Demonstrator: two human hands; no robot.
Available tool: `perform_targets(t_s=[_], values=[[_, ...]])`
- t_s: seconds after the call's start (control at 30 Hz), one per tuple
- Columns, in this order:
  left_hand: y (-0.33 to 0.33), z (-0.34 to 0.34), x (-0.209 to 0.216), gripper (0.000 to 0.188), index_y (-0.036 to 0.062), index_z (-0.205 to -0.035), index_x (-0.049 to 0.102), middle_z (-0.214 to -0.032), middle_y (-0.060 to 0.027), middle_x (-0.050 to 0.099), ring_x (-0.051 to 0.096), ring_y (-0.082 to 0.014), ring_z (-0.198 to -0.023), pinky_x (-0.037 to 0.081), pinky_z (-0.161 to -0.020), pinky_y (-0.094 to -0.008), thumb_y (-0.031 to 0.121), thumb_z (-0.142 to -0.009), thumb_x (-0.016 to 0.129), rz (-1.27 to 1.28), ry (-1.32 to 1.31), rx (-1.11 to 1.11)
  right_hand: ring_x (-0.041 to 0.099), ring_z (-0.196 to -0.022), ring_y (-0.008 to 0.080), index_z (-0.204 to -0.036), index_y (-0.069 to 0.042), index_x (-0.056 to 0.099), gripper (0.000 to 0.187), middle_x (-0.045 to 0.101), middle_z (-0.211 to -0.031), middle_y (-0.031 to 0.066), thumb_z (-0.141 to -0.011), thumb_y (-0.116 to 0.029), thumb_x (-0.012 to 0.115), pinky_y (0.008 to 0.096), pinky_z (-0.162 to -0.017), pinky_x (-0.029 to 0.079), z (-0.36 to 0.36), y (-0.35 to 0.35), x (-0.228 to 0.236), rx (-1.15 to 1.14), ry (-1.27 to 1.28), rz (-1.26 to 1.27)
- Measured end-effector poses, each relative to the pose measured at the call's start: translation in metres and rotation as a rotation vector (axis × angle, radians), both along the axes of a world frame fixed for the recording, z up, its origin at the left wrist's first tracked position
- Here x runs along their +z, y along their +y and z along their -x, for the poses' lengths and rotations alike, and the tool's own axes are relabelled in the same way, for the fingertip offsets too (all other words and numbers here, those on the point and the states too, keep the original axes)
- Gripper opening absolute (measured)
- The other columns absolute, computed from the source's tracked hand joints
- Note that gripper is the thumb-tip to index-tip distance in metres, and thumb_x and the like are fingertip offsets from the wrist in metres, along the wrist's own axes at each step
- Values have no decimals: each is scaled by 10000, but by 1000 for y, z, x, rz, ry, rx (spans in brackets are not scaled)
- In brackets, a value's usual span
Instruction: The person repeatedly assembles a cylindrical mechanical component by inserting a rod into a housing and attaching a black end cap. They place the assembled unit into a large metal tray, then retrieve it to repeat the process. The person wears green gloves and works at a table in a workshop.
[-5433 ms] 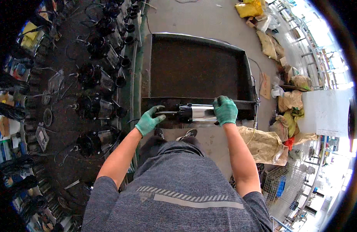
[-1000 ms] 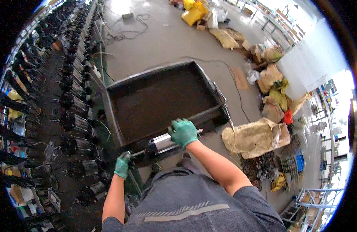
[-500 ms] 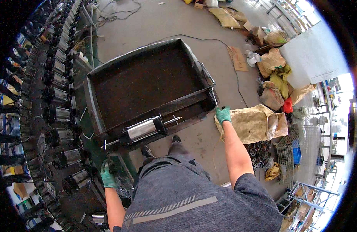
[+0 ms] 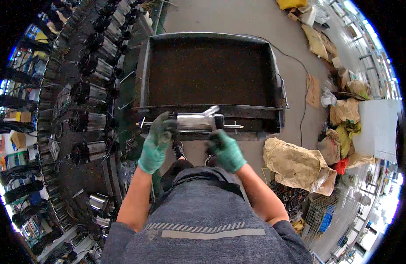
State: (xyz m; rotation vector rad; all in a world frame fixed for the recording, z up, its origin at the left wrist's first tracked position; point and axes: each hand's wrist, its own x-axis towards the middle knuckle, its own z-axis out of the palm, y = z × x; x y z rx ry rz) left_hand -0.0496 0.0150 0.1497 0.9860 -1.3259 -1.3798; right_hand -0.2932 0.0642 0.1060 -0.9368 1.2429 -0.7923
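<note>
A motor-like silver cylinder (image 4: 194,122) with black end caps lies crosswise at the near rim of a dark metal tray (image 4: 146,83). A thin shaft (image 4: 234,126) with a crosspiece sticks out of its right end. My left hand (image 4: 155,143), in a green glove darkened at the fingers, is closed round the cylinder's left end. My right hand (image 4: 227,152), gloved alike, is curled just below the right end cap; blur hides what its fingers hold. A short shiny metal piece (image 4: 211,111) slants over the cylinder's top right, too blurred to name.
On the left, a long rack carries several similar silver-and-black cylinders (image 4: 97,122). A crumpled tan sack (image 4: 295,165) lies on the floor to the right, near a wire cage (image 4: 319,215). Farther right are more sacks (image 4: 343,110); a cable (image 4: 306,79) runs past the tray.
My right hand has left the tray's right corner and come in to the cylinder. My left hand has moved from the rack side onto its left end. The view has turned, levelling the tray.
</note>
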Motion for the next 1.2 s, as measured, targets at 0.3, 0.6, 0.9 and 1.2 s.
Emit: perform_targets(t_s=[0.3,0.6,0.9,1.2], values=[[-30,-33,-20,197,101,-1045,634,-748,-30,604,482,-111,-533,402,-450,-284,294,-1025,605,-461,311,348,669,-848,374,-1117,-60,654,253,698,-974,192,-904,-187,702,467,-749,544,-91,-33,18,303,364,477],[-59,-174,-119,256,165,-894,622,-676,23,583,457,-75,-487,283,-388,-238,396,-1004,617,-862,119,501,689,-843,360,-1054,-73,682,244,703,-966,159,-881,-241,716,432,-740,560,-13,-102,28,166,927,544],[-81,-173,-129,281,167,-910,625,-743,-2,617,489,-105,-503,291,-400,-257,434,-998,629,-982,8,270,696,-765,338,-964,-43,708,159,704,-893,170,-875,-175,707,389,-701,553,-14,-108,-11,88,802,317],[-91,-169,-129,335,121,-898,663,-638,-2,593,441,-91,-456,298,-406,-261,426,-1020,595,-990,-107,218,675,-755,359,-939,-39,699,112,673,-849,177,-890,-137,675,414,-674,539,-15,-111,-16,111,859,424]])
